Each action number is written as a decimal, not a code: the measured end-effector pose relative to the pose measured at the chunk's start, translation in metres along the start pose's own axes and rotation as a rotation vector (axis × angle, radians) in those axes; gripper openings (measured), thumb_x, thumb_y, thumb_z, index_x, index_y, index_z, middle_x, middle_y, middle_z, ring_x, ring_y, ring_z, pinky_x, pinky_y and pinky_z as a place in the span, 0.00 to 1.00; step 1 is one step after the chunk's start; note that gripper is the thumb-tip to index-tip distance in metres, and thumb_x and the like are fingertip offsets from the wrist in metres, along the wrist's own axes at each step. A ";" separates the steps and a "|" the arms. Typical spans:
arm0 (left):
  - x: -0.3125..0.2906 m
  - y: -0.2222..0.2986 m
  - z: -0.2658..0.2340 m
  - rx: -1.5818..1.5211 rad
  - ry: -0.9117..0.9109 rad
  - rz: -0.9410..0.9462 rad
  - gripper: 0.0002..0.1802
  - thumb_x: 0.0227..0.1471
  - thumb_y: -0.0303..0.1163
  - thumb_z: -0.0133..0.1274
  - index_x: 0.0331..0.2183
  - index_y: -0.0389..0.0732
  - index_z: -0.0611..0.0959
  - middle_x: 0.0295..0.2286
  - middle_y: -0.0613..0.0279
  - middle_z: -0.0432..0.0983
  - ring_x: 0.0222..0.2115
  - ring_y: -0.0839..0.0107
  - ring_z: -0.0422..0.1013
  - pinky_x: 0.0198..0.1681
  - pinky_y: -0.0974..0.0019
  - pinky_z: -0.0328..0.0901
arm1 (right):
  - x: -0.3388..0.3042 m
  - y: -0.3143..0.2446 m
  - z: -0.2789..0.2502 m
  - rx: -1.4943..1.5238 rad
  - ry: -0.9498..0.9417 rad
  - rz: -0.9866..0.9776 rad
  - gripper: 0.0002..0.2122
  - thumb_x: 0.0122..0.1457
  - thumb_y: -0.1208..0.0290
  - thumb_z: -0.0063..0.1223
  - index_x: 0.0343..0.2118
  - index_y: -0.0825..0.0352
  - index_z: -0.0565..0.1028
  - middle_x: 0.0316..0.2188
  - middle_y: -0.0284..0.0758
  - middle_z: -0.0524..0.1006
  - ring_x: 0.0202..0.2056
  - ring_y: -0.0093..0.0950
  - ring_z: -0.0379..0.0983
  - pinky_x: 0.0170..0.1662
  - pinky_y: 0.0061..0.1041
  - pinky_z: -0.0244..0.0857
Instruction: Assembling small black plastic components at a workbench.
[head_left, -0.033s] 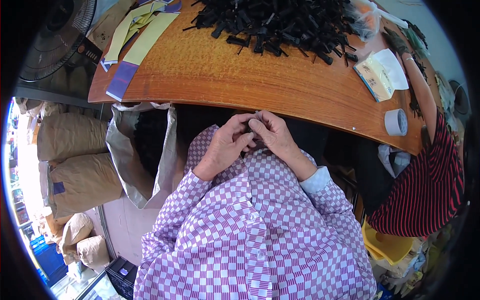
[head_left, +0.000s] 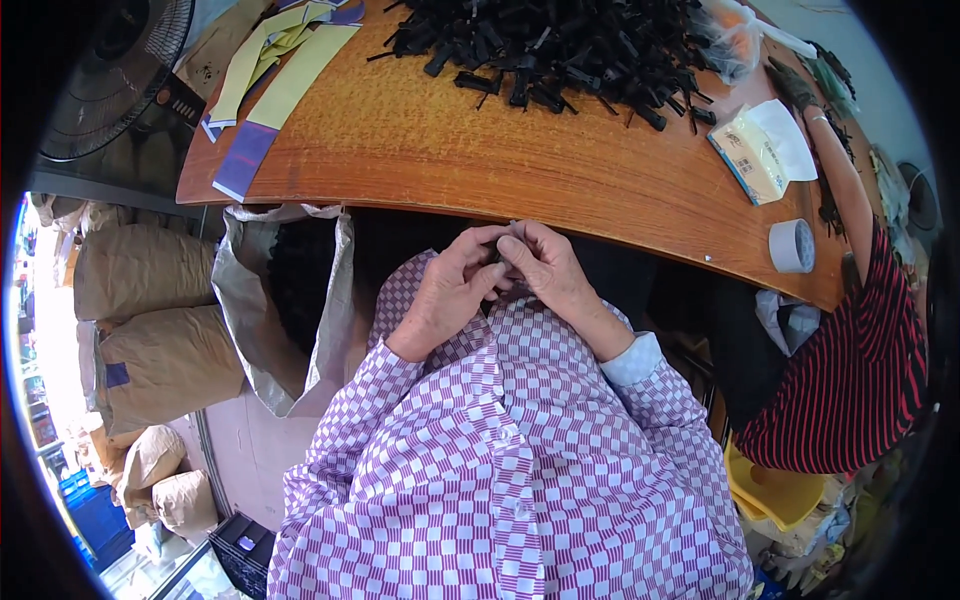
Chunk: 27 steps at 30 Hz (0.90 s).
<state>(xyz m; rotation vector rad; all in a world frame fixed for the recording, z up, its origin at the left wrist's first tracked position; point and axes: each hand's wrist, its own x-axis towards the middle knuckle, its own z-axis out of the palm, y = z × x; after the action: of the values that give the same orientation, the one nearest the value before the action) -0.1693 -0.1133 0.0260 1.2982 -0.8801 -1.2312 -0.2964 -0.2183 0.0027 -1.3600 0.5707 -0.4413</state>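
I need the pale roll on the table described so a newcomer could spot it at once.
Start with the brown wooden table and follow its near edge toward the right of the picture. Near that end, closer to that edge than the tissue packet, sits the pale roll, apparently tape. Its rounded shape sets it apart from the boxy packet.

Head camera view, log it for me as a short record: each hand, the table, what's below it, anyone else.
Left hand: fingers bent, close against the right hand
Right hand: fingers bent, at the table's near edge
Between the hands: mostly hidden, cannot tell
Table: brown; heap of black parts, yellow-and-purple strips, tissue pack, tape roll
Below, left: open sack, dark contents
Co-worker: at right, red-and-black striped top
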 end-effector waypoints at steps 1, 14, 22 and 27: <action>0.000 0.001 0.000 0.029 0.073 0.035 0.20 0.55 0.20 0.47 0.50 0.38 0.68 0.33 0.63 0.75 0.30 0.80 0.72 0.29 0.77 0.67 | 0.002 -0.001 0.002 -0.038 0.019 -0.064 0.14 0.64 0.60 0.44 0.37 0.69 0.70 0.22 0.26 0.69 0.23 0.12 0.63 0.24 0.12 0.58; 0.000 -0.002 -0.006 0.088 0.254 0.112 0.20 0.57 0.19 0.43 0.51 0.38 0.70 0.37 0.65 0.74 0.34 0.82 0.70 0.31 0.80 0.67 | -0.003 -0.022 0.025 0.147 -0.091 0.107 0.14 0.67 0.63 0.34 0.47 0.67 0.65 0.16 0.23 0.61 0.13 0.12 0.52 0.15 0.12 0.43; 0.000 -0.004 -0.003 0.071 0.262 0.138 0.19 0.57 0.20 0.43 0.51 0.38 0.71 0.37 0.64 0.74 0.34 0.83 0.70 0.31 0.80 0.68 | -0.004 -0.031 0.026 0.148 -0.065 0.130 0.11 0.66 0.69 0.37 0.45 0.69 0.67 0.17 0.23 0.62 0.16 0.11 0.55 0.17 0.12 0.47; 0.000 -0.001 0.002 0.139 0.295 0.164 0.19 0.56 0.19 0.45 0.50 0.38 0.73 0.39 0.65 0.75 0.36 0.81 0.71 0.30 0.80 0.68 | -0.003 -0.028 0.025 0.139 -0.041 0.184 0.11 0.66 0.69 0.37 0.45 0.69 0.67 0.16 0.22 0.63 0.15 0.11 0.54 0.17 0.13 0.47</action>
<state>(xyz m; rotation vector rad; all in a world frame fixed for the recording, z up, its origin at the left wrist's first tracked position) -0.1710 -0.1139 0.0248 1.4448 -0.8495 -0.8368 -0.2828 -0.2013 0.0339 -1.1696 0.6137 -0.2974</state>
